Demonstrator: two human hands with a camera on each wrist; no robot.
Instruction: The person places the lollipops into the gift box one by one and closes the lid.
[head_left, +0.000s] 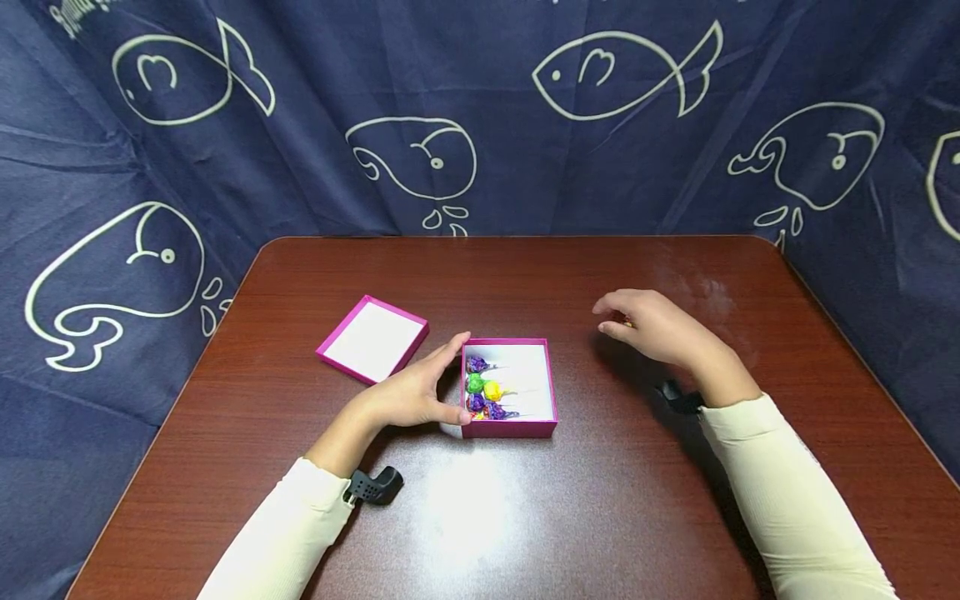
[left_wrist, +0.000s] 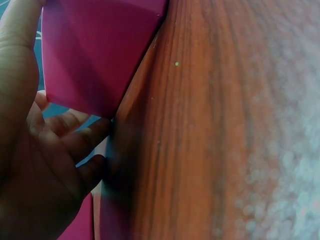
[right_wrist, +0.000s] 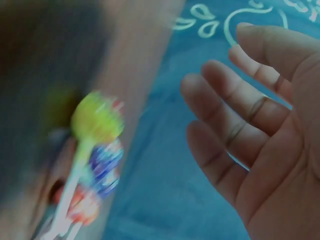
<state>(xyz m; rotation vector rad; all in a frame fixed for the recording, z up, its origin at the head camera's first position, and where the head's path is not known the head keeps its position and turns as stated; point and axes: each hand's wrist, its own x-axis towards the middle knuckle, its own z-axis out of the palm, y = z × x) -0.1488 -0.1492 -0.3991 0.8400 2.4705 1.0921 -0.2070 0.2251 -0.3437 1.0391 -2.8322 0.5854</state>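
Observation:
A magenta square box (head_left: pixel 510 429) with a white inside sits mid-table. Along its left side lie several wrapped lollipops, among them a green one (head_left: pixel 475 382), a yellow one (head_left: pixel 492 390) and purple ones (head_left: pixel 477 364). My left hand (head_left: pixel 412 392) holds the box across its left side, thumb at the near corner, fingers at the far one. To the right, my right hand (head_left: pixel 660 329) hovers with relaxed, parted fingers and nothing in its palm. By it, the right wrist view shows yellow (right_wrist: pixel 97 120), purple (right_wrist: pixel 106 167) and orange (right_wrist: pixel 82 205) lollipops, mostly hidden by the hand in the head view.
The box's lid (head_left: pixel 375 342), magenta-edged and white inside, lies with its inside up, left of the box and close behind the left hand. A brown wooden table (head_left: pixel 600 517) carries everything. Behind it hangs a dark blue curtain (head_left: pixel 495 75) with fish and whale drawings.

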